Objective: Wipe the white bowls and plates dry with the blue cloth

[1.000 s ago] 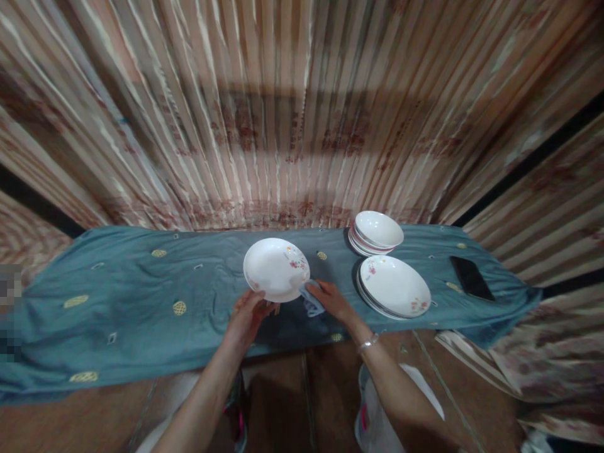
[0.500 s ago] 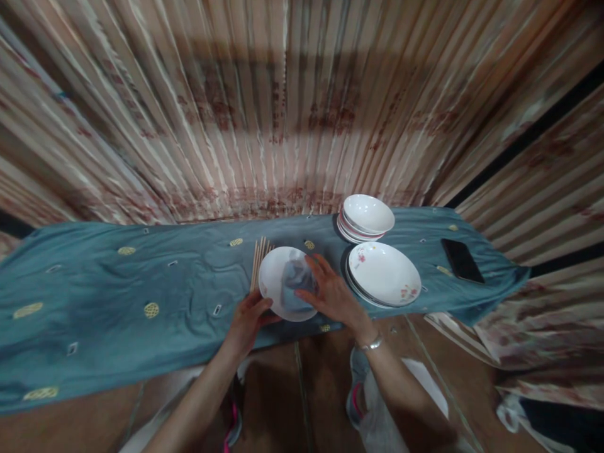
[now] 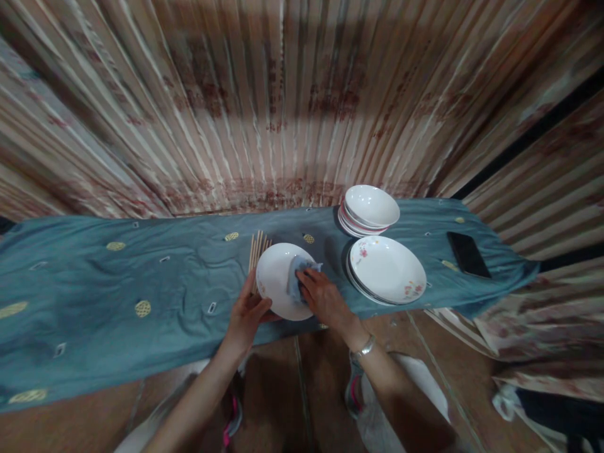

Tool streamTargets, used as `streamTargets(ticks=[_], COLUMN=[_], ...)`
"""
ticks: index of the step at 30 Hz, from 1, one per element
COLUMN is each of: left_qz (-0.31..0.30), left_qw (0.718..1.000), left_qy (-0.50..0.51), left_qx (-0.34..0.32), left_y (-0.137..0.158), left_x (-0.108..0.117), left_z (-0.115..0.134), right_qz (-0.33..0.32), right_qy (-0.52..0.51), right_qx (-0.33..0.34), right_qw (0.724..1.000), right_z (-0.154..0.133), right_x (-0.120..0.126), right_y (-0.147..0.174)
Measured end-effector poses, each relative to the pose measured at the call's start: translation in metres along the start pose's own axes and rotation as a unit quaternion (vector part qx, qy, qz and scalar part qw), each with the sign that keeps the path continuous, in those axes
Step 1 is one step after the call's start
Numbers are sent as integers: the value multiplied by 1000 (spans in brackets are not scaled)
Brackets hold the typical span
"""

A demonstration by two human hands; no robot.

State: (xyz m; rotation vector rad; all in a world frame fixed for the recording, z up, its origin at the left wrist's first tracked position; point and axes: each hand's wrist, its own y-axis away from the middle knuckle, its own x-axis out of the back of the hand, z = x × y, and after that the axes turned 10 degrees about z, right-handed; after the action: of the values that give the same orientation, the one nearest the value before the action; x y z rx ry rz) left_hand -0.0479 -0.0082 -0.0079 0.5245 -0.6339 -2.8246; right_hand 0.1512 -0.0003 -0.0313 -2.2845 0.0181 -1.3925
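Note:
My left hand (image 3: 249, 309) grips the lower left rim of a white plate (image 3: 274, 270), thumb on top and fingers underneath. On the plate's right half, my right hand (image 3: 321, 296) presses a crumpled light-blue cloth (image 3: 296, 283), its fingers closed round it. Behind the plate's left edge lie several wooden chopsticks (image 3: 257, 246), partly hidden by the plate and my left hand. To the right of my right hand is a stack of white plates (image 3: 387, 270) with a floral pattern. Beyond it stands a stack of white bowls (image 3: 372, 206), some red-banded.
A blue-green cloth with yellow pineapple prints covers the long table (image 3: 104, 296). A black phone (image 3: 469, 255) lies near its right end. Pleated curtains (image 3: 302, 126) hang close behind the table. Below its front edge is a brown tiled floor (image 3: 274, 384).
My right hand has gone from spread over the cloth to closed fingers bunching it on the plate. My left hand still holds the plate's rim. The view has shifted slightly.

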Motion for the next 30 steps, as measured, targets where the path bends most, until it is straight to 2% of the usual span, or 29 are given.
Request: streamTargets(ticks=[5, 14, 22, 27, 30], left_qz=[-19, -21, -34, -41, -47], left_qw=[1000, 1000, 999, 999, 998], left_qy=[-11, -14, -22, -24, -24], left_qx=[5, 0, -2, -16, -24], left_y=[-1, 3, 4, 6, 8], left_x=[0, -6, -6, -7, -7], left_z=[1, 6, 7, 8, 9], right_qz=[5, 38, 84, 81, 73], right_qy=[23, -17, -100, -188, -265], right_qx=[-37, -68, -75, -71, -58], right_qw=[999, 997, 988, 976, 960], right_z=[5, -2, -9, -20, -24], right_x=[-6, -15, -28, -29, -29], right_y=[-15, -41, -46, -45, -45])
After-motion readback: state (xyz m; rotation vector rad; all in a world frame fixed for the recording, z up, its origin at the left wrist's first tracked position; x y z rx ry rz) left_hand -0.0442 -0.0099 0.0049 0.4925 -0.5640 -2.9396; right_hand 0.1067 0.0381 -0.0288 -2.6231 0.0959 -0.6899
